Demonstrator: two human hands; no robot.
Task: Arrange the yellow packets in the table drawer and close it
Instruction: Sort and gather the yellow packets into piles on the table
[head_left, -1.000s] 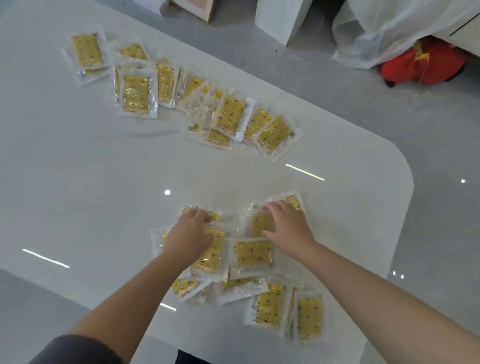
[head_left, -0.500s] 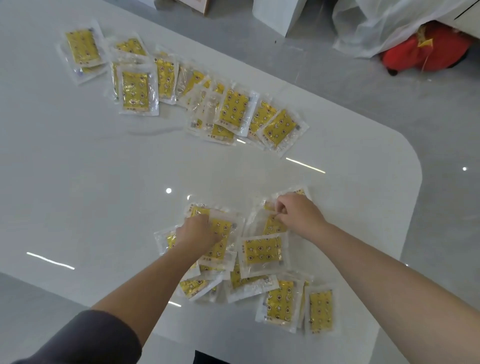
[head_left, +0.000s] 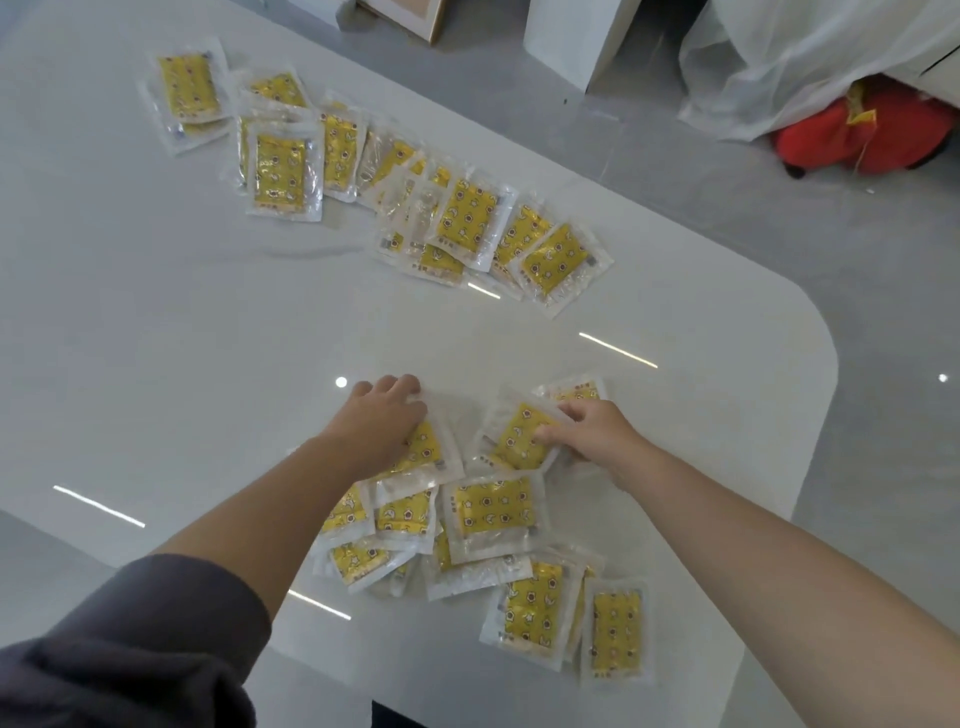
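Yellow packets: two loose groups lay on the white table (head_left: 156, 364); the near group (head_left: 488, 525) sat close to the person, overlapping and skewed, and the far group (head_left: 374, 176) stretched in a ragged row well apart from it, toward the table's far edge.
Drawer: it was not visible anywhere, so whether it stood open could not be told.
Left hand (head_left: 382, 431): it lay palm down with fingers curled over the top edge of one packet (head_left: 428, 449) at the upper left of the near group; it pressed or gathered rather than lifted, as far as could be judged.
Right hand (head_left: 592, 434): thumb and fingers pinched the edge of a tilted packet (head_left: 519, 434) at the upper right of the near group, with another packet partly hidden beneath it.
Step, as judged: collecting the near group into stacks; none appeared stowed yet.
Risk of slipping: the wrappers looked glossy and the tabletop shiny, so a stack squeezed from the sides could fan out or shoot free.
Risk at the edge: the lowest packets (head_left: 615, 631) lay close to the near rim, and a sweeping forearm could push them off onto the floor.
Risk of a partial grab: packets overlapped, so lifting one by its edge could drag a neighbour half up and drop it.
Risk of omission: the far group sat out of easy reach and could be left behind.
Risk at closing: unevenly stacked packets could catch the drawer front.
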